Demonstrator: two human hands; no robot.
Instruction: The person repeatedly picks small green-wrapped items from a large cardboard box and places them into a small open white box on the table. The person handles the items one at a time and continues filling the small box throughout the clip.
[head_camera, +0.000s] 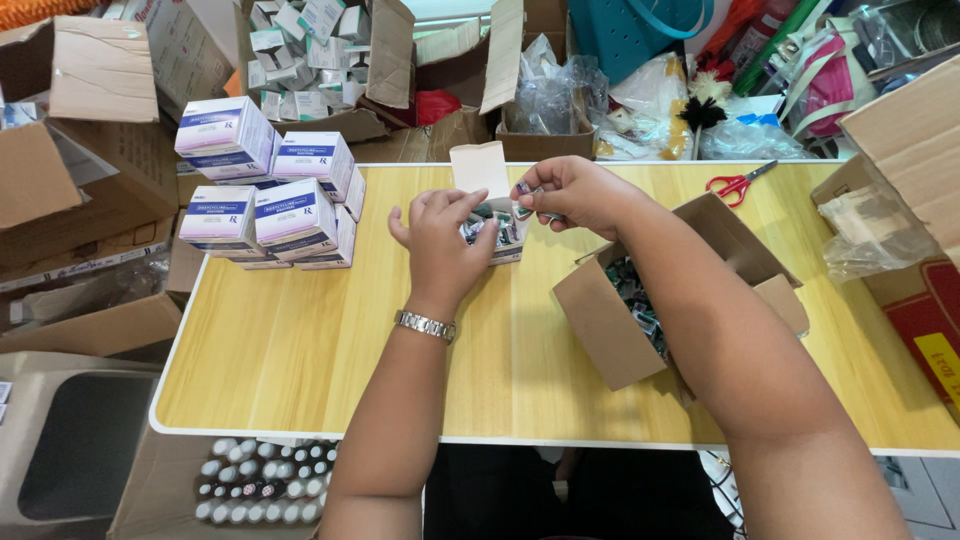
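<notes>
A small open white carton (482, 168) with its lid flap raised stands on the yellow table (300, 350), filled with several small vials. My left hand (440, 235) rests on the carton's near left side, gripping it; a metal watch is on that wrist. My right hand (570, 192) hovers over the carton's right edge, pinching a small vial (527, 189) between its fingertips. Beneath my right forearm sits an open brown cardboard box (610, 330) holding more small vials.
Stacked white-and-purple cartons (265, 200) stand at the table's left. Red-handled scissors (738, 183) lie at the far right. Cardboard boxes, plastic bags and a teal basket (625, 35) crowd the back. A box of capped bottles (260, 482) sits below the near edge.
</notes>
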